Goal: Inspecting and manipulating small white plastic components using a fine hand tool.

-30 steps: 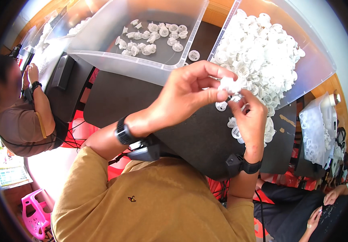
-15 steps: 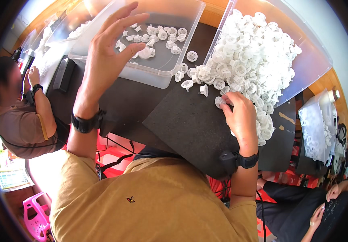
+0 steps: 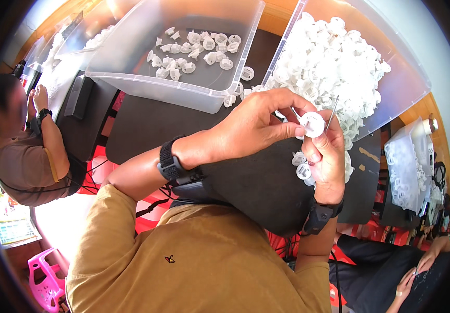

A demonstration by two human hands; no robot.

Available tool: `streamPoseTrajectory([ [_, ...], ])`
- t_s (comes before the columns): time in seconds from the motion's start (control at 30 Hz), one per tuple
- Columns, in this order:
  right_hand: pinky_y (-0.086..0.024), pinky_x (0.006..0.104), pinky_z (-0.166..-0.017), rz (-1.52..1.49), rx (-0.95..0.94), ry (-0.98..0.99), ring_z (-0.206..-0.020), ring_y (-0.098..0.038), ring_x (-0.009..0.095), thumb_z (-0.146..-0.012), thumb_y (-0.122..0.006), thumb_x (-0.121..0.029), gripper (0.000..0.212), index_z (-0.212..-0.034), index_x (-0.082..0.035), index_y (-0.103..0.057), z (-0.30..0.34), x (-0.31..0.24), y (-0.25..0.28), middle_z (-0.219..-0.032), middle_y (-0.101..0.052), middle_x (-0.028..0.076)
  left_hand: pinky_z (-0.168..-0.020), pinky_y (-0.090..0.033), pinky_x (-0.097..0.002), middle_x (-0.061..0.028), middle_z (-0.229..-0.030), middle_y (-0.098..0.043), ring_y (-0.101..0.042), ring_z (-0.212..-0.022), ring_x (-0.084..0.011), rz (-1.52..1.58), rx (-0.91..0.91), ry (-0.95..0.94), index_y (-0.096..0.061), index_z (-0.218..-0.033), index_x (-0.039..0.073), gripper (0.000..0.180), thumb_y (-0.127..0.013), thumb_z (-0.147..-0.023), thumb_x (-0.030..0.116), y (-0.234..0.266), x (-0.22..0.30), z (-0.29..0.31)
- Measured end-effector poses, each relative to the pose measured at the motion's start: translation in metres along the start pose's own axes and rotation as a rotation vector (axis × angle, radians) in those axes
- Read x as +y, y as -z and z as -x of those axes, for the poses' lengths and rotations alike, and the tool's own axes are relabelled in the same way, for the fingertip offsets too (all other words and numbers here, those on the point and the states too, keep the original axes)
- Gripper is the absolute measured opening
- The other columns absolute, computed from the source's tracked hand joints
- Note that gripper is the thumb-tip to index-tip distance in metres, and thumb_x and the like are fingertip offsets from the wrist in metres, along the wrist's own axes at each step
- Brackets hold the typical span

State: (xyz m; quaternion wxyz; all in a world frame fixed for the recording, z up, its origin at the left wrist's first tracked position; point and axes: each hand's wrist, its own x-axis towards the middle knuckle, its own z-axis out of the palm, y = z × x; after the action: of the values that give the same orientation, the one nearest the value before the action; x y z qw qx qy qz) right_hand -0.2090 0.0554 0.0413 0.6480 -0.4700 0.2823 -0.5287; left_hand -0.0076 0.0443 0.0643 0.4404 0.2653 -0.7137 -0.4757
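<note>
A white round plastic part is held up between my two hands over the dark table. My left hand reaches across from the left, its thumb and fingers closed on the part's left edge. Against the part's lower edge rests the thumb of my right hand. That hand is closed too, and a thin metal rod sticks up from its fingers; its lower end is hidden. Beside my right hand, several similar white parts lie on the table.
A clear bin with scattered white parts stands at the far left. At the far right, another clear bin spills a heap of white parts. One person works at left; another's hands show lower right.
My left hand has come down from above the left bin to meet my right hand. My right hand has lifted a white part off the table, and the metal rod now shows.
</note>
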Motion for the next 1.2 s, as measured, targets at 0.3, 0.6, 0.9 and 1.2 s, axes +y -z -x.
streamPoseTrajectory([
  [0.3,-0.031,0.0173,-0.045,0.324,0.221,0.069,-0.051,-0.04,0.001,-0.095,-0.061,-0.016,0.016,-0.102,-0.002,-0.059,-0.005,-0.001,-0.005,-0.075,-0.057,-0.002,-0.072,-0.05,-0.0207,0.0013,-0.088,-0.064,-0.059,-0.081,-0.004,0.337,0.063,0.214,-0.065,-0.103,0.002,0.015,-0.069,-0.089,0.007,0.003,-0.029,-0.012],
  [0.6,-0.033,0.017,-0.045,0.34,0.206,0.089,-0.05,-0.043,0.001,-0.091,-0.065,-0.009,0.009,-0.094,-0.002,-0.06,-0.005,0.007,-0.003,-0.074,-0.064,0.002,-0.082,-0.053,-0.0242,-0.003,-0.099,-0.068,-0.063,-0.09,-0.0086,0.385,0.11,0.196,-0.064,-0.111,0.002,0.024,-0.07,-0.088,0.006,-0.009,-0.043,-0.008],
  [0.9,-0.033,0.0167,-0.045,0.467,0.202,0.069,-0.051,-0.043,0.001,-0.091,-0.064,-0.008,0.007,-0.094,-0.002,-0.061,-0.005,0.007,0.0,-0.077,-0.064,0.002,-0.089,-0.052,-0.0275,-0.0052,-0.106,-0.067,-0.063,-0.099,-0.0115,0.54,0.096,0.185,-0.062,-0.114,0.001,0.027,-0.069,-0.088,0.004,-0.009,-0.05,-0.005],
  [1.2,-0.034,0.017,-0.049,0.461,0.196,0.049,-0.055,-0.045,0.002,-0.092,-0.063,-0.007,0.008,-0.096,0.0,-0.063,-0.005,0.005,0.002,-0.078,-0.064,0.001,-0.09,-0.052,-0.0276,-0.0061,-0.105,-0.067,-0.063,-0.099,-0.0122,0.578,0.053,0.237,-0.063,-0.11,0.0,0.024,-0.07,-0.088,0.007,-0.006,-0.047,-0.005],
])
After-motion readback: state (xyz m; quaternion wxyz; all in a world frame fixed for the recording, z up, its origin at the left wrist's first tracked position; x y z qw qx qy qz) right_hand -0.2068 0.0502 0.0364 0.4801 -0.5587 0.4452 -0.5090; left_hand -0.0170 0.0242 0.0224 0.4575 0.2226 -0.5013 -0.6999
